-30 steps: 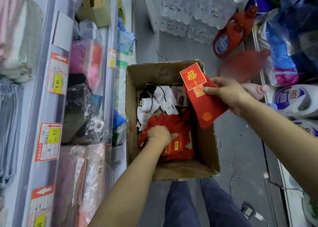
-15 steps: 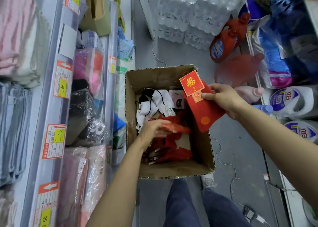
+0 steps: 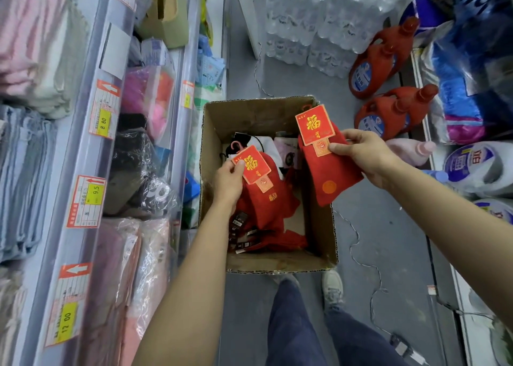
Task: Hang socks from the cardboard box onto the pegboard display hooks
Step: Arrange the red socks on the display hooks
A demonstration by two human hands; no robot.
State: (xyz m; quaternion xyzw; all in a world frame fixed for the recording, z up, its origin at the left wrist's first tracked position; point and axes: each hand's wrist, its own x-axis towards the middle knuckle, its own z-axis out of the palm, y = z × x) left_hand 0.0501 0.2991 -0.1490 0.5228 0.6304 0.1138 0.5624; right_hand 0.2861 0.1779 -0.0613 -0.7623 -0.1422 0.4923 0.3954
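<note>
An open cardboard box (image 3: 249,113) stands on the floor between my arms. My right hand (image 3: 361,155) grips a pair of red socks (image 3: 326,177) with a red and gold card label, held over the box's right wall. My left hand (image 3: 229,179) pinches the card label of a second red sock pair (image 3: 263,196), lifted just above the pile. More red socks (image 3: 280,241) and white and black socks (image 3: 266,143) lie inside the box. No pegboard or hooks are in view.
Shelves on the left hold folded towels (image 3: 33,46) and bagged goods behind price tags (image 3: 103,110). Red detergent jugs (image 3: 388,116), packs of water bottles (image 3: 319,19) and white jugs (image 3: 477,166) crowd the floor at right. My legs and shoes (image 3: 331,288) stand just behind the box.
My left hand closed on a second red sock pair in the box and lifted it by its label. My right hand kept its pair, shifting slightly.
</note>
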